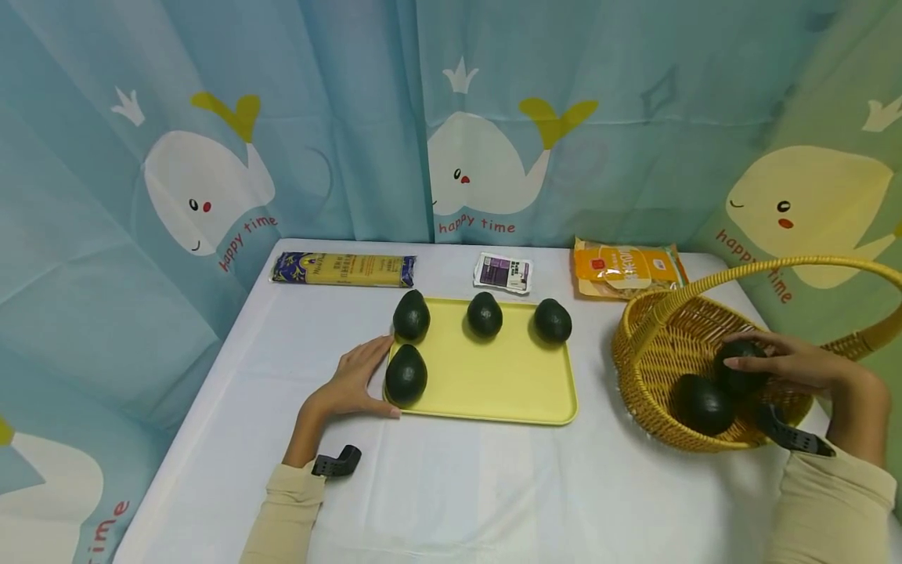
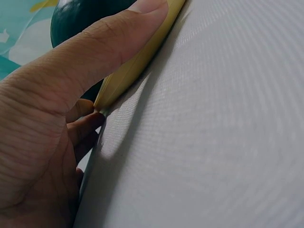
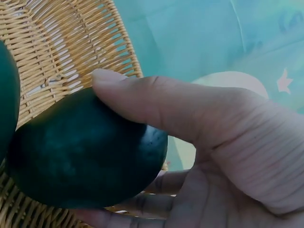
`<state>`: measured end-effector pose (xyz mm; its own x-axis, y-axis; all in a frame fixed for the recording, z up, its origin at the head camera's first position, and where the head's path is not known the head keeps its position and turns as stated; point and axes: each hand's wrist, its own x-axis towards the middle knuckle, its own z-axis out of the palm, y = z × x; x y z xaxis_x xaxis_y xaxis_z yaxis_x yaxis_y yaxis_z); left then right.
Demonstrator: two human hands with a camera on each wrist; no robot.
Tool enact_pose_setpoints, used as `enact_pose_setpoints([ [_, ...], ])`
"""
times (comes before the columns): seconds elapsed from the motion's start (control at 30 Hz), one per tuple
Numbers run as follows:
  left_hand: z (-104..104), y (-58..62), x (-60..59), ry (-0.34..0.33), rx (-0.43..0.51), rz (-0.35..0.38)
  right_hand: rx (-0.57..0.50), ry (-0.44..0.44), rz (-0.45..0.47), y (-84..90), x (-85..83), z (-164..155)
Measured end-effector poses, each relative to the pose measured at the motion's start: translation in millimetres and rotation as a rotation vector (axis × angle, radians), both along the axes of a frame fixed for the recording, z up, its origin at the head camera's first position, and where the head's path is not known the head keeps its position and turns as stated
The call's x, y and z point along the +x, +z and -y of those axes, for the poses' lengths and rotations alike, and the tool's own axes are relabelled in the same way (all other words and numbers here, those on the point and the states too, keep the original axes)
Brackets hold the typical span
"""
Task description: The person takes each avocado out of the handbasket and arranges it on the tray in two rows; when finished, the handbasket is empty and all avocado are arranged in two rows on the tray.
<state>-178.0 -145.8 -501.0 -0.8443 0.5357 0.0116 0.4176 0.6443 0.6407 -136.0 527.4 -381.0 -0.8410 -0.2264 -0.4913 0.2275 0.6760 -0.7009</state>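
A yellow tray (image 1: 500, 384) lies on the table with several dark green avocados (image 1: 405, 375) along its left and back edges. My left hand (image 1: 355, 382) holds the tray's front left corner, thumb on the front rim (image 2: 137, 66) and fingers at the left side. To the right stands a wicker basket (image 1: 644, 392) with a tall arched handle. Inside it, my right hand (image 1: 803, 363) grips an avocado (image 3: 80, 147), the thumb across its top and the fingers partly hidden below. Another avocado (image 1: 703, 403) rests in the basket, touching the gripped one.
Along the table's back edge lie a long yellow-and-blue packet (image 1: 345, 269), a small purple-and-white sachet (image 1: 503, 272) and an orange bag (image 1: 627, 270), the last close behind the basket. Patterned blue curtains (image 1: 366, 117) hang behind the table and at both sides.
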Motion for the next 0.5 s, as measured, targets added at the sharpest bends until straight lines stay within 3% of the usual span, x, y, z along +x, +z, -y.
enact_pose_setpoints([
  [0.3,0,1.6,1.8,-0.003,-0.005,0.005,0.113,-0.053,-0.195,2.9,2.3,11],
  [0.5,0,0.6,1.3,0.005,0.003,0.005,0.073,-0.110,-0.245,7.6,2.2,18],
])
